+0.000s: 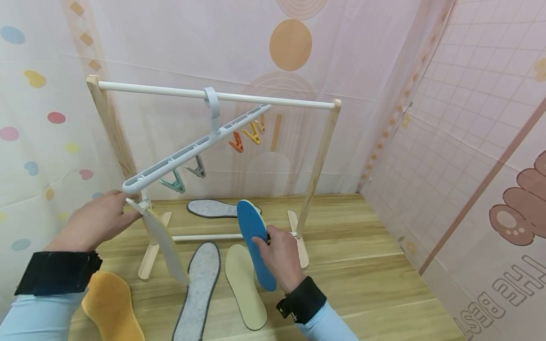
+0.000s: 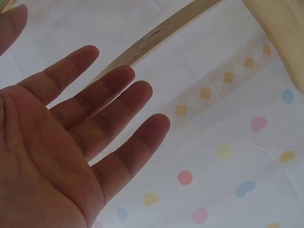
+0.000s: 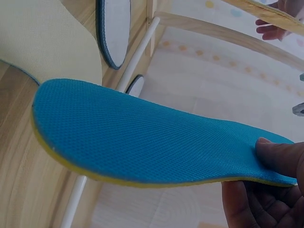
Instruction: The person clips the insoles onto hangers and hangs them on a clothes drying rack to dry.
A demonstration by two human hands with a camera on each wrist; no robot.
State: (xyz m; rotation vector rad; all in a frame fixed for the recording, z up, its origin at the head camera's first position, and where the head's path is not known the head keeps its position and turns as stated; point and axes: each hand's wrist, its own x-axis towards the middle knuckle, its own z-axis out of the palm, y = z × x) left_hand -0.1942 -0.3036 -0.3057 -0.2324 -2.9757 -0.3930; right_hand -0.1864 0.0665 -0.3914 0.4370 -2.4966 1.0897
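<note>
My right hand [image 1: 281,258] pinches a blue insole [image 1: 251,237] between thumb and fingers, above the floor. In the right wrist view the blue insole [image 3: 142,137] shows a ribbed top and a yellow edge. My left hand [image 1: 95,220] is beside the low end of a light blue clip hanger [image 1: 192,149], its fingers extended and holding nothing in the left wrist view. Right by that hand a white clip [image 1: 142,204] grips a pale insole [image 1: 166,246], seen nearly edge-on. Teal [image 1: 174,182], grey [image 1: 197,168], orange [image 1: 237,143] and yellow clips [image 1: 253,133] hang along the tilted hanger.
The hanger hooks over the white top bar [image 1: 153,89] of a wooden-legged rack. On the wood-look surface [image 1: 350,265] lie an orange insole [image 1: 113,305], a grey insole [image 1: 200,284], a cream insole [image 1: 245,289] and another grey insole [image 1: 211,208] behind the rack's lower bar.
</note>
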